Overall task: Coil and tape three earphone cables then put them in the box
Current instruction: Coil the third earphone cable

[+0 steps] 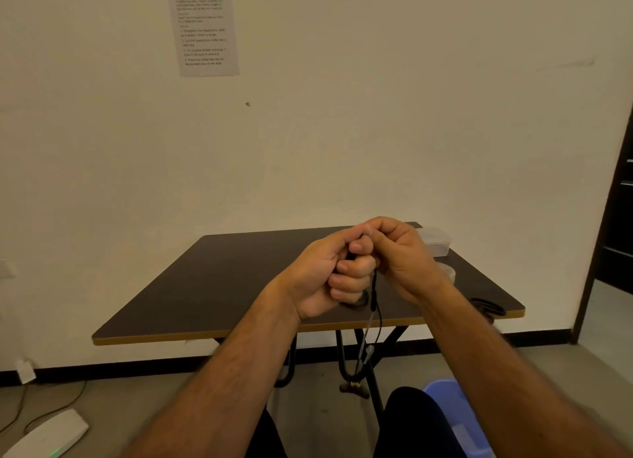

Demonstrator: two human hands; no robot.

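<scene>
While my left hand (pixel 337 272) grips the coiled black earphone cable (pixel 375 296) above the table (pixel 212 286), my right hand (pixel 399 252) pinches it; box (pixel 436 243) at two o'clock

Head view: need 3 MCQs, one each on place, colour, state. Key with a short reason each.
1. Where is the clear plastic box?
A. far right corner of the table
B. on the floor
C. near left corner

2. What colour is the earphone cable in the hands?
A. white
B. black
C. red

3. How does the left hand stand?
A. flat on the table
B. open in the air
C. fingers curled round the cable

Key:
1 A, the box sits at the far right of the table, behind the right hand.
2 B, the strand hanging below the fists is black.
3 C, its fingers are closed in a grip with cable emerging beneath.
</scene>
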